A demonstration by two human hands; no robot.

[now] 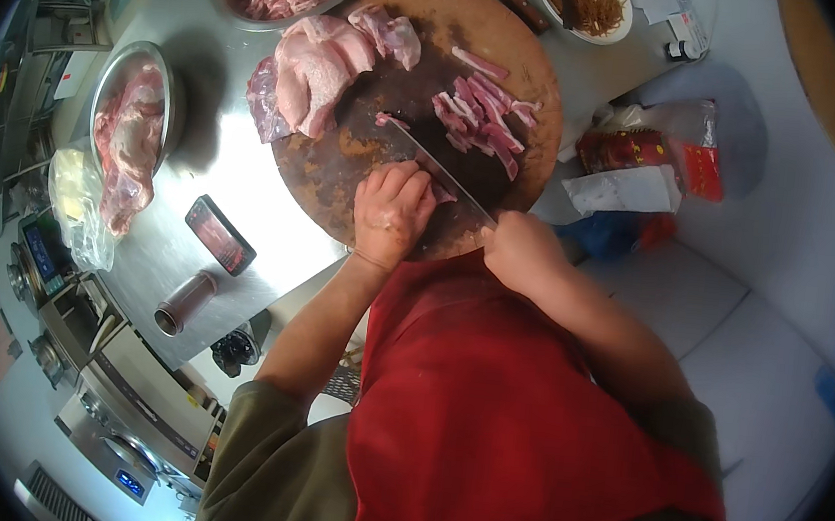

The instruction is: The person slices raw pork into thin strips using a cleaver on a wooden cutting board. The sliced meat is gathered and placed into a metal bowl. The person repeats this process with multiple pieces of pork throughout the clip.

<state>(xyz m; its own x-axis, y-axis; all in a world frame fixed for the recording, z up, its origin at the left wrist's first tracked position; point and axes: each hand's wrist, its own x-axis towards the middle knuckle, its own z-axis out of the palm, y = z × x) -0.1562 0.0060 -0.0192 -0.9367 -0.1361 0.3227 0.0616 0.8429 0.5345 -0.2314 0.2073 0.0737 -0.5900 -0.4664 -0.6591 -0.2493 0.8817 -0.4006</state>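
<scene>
My right hand [527,254] grips the handle of a kitchen knife [450,173], its blade slanting up and left over a round wooden chopping board [545,69]. Beside the blade, my left hand [394,209] presses curled fingers onto a piece of raw meat [443,192], mostly hidden under them. A small meat scrap [392,121] lies by the blade's far end. To the right of the knife is a loose pile of cut meat strips [486,116]. Large pale raw meat pieces [319,70] rest at the board's upper left, partly over its edge.
On the steel table [163,236] are a steel bowl [263,24] of sliced meat, another bowl [171,97] holding a large cut, a phone [220,234] and a metal cylinder [186,303]. A wooden-handled tool [521,5] and a white bowl [619,33] of brown shreds lie beyond. Packages [624,152] sit right.
</scene>
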